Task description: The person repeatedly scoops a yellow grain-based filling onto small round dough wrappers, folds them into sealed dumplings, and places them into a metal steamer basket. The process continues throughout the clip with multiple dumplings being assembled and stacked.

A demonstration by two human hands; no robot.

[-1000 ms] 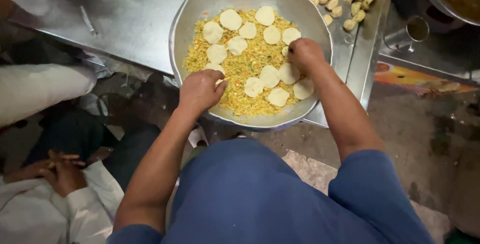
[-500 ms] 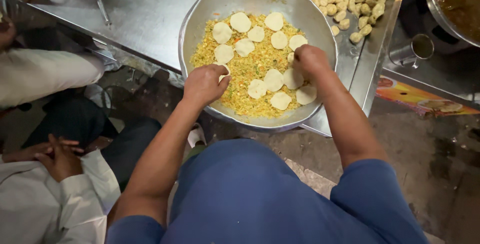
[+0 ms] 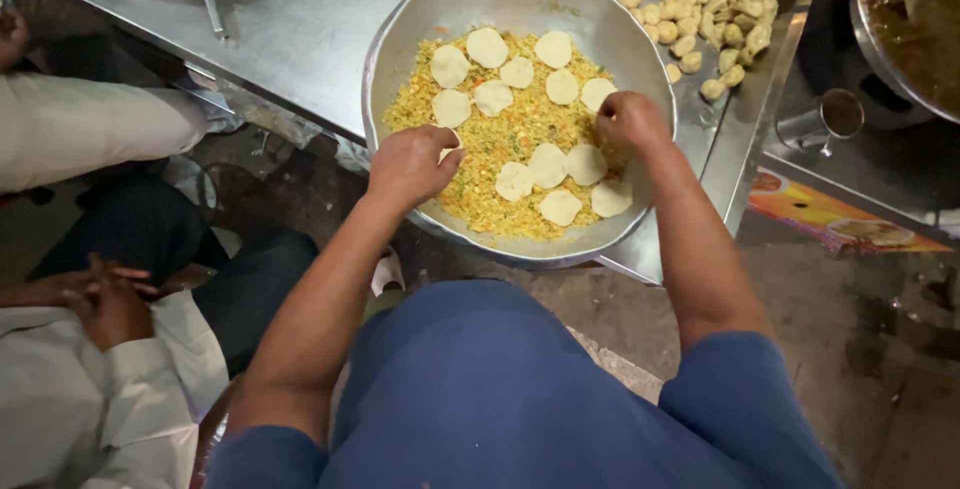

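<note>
Your big metal bowl (image 3: 640, 59) sits at the edge of the steel tabletop (image 3: 300, 29), right in front of you. It holds a yellow, crumbly filling (image 3: 500, 139). On top of the filling lie about a dozen flat white dough rounds (image 3: 487, 47). So the rounds look cut and laid out already.

Your left hand (image 3: 410, 164) rests at the near rim of the bowl. Its fingers are curled and pinch a small white piece, likely dough, against the thumb. Your right hand (image 3: 630, 121) is down in the filling by the right wall. Its fingers are bunched close together; you cannot tell what they grip.

Next to the bowl lies a pile of small folded dumplings (image 3: 690, 9), so many seem done. I think the rounds in the bowl are what is left to fill and fold
</note>
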